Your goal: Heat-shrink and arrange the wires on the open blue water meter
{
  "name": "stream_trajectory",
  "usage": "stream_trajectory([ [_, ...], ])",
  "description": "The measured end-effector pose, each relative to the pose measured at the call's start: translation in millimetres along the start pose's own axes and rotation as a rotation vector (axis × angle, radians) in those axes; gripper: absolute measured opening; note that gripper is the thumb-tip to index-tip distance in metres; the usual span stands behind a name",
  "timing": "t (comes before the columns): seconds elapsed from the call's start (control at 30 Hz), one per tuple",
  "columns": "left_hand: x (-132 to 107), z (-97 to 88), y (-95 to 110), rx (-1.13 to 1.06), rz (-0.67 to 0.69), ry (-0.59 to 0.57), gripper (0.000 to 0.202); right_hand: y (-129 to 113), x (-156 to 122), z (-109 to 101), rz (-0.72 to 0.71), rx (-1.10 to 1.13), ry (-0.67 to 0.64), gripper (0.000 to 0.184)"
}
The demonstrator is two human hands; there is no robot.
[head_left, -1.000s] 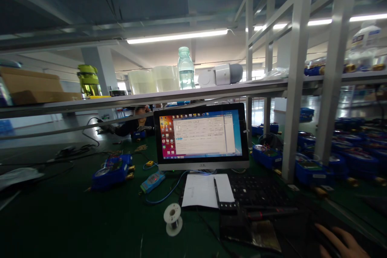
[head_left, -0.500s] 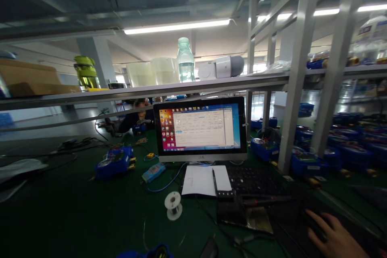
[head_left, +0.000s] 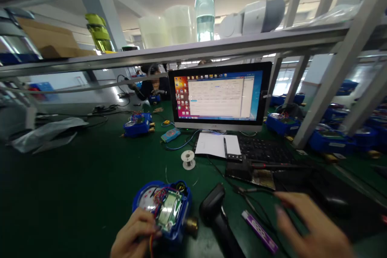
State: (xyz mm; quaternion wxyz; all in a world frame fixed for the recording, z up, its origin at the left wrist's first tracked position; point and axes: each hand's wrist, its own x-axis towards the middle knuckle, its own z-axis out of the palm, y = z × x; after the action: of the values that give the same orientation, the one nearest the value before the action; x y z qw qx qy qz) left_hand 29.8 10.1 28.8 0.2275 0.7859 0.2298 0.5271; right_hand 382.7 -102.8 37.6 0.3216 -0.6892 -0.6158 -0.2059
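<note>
My left hand (head_left: 134,234) is at the lower middle, against the near-left side of a blue meter (head_left: 186,205) with its cover off. Its fingers are closed around thin red and yellow wires (head_left: 151,246) that run from the meter. A green circuit board (head_left: 169,209) and a brass fitting (head_left: 191,225) show on the meter. My right hand (head_left: 314,225), smeared by motion, is over the bench at the lower right with thumb and forefinger apart and nothing between them. Left of it lie a purple stick-shaped packet (head_left: 259,231) and a black handheld scanner (head_left: 219,217).
A monitor (head_left: 220,96) stands behind a keyboard (head_left: 267,149) and white paper (head_left: 211,144) with a pen. A solder spool (head_left: 188,160) sits in front. A black mouse (head_left: 335,203) lies at right. Another blue meter (head_left: 136,125) stands farther left. A shelf (head_left: 169,51) crosses above.
My right hand has come off the mouse and moved left. My left hand has come into view at the meter. The view has tilted down, showing the whole meter and scanner.
</note>
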Motion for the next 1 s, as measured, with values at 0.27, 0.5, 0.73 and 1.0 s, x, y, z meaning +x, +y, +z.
stream_trajectory([
  [0.27,-2.4,-2.0,6.2,0.006,-0.039,0.020,0.013,-114.3,-24.2,61.1,0.187,-0.096,-0.733,0.058],
  [0.5,-4.7,-2.5,4.1,0.020,-0.043,0.030,0.012,-85.4,-11.8,23.4,0.159,0.496,-0.715,0.053],
  [0.73,-6.5,-1.5,1.4,0.018,-0.052,0.049,0.013,-84.9,-9.8,3.6,-0.028,0.666,-0.818,0.018],
  [1.0,-4.1,-1.7,2.6,0.007,-0.060,0.029,0.015,-87.3,-9.3,-0.7,-0.011,0.631,-0.838,0.022],
])
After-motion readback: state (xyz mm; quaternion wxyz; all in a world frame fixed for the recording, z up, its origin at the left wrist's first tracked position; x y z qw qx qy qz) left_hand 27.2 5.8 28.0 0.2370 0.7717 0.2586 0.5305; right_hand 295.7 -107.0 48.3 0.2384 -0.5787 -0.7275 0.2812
